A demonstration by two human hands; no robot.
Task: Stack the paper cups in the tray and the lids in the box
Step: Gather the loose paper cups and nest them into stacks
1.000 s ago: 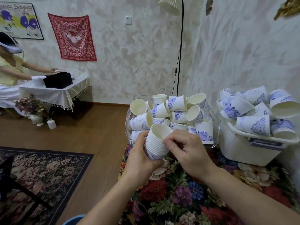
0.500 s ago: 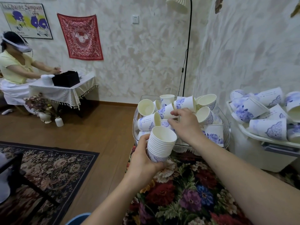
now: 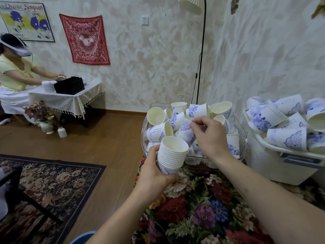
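Hands (image 3: 210,136) over floral tablecloth (image 3: 202,208) (wooden floor (image 3: 105,138))

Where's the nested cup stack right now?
In the head view, the nested cup stack is held in the left hand, left of centre, just in front of the clear tray of loose cups, over the floral tablecloth.

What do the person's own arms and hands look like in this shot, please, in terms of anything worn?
Both forearms are bare right to the bottom edge of the picture, with no sleeves in view. The left hand and right hand wear no gloves, and no watch, ring or bracelet shows on either.
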